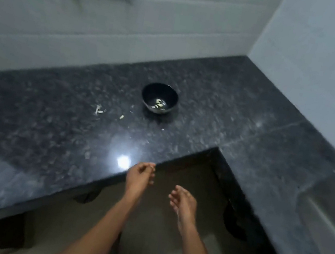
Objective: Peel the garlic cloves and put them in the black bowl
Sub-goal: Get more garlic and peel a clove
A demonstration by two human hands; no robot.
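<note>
Both hands (139, 177) (184, 201) loosely curled, empty. Cloves (159, 104) in black bowl (159, 97): small, light, likely slippery; pinch at ends.

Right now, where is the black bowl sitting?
In the head view the black bowl stands on the dark granite counter, toward the tiled back wall, with pale peel scraps just to its left.

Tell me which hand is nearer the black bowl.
Left. The left hand hangs at the counter's front edge, below the black bowl; the right hand sits lower, off the counter.
</note>
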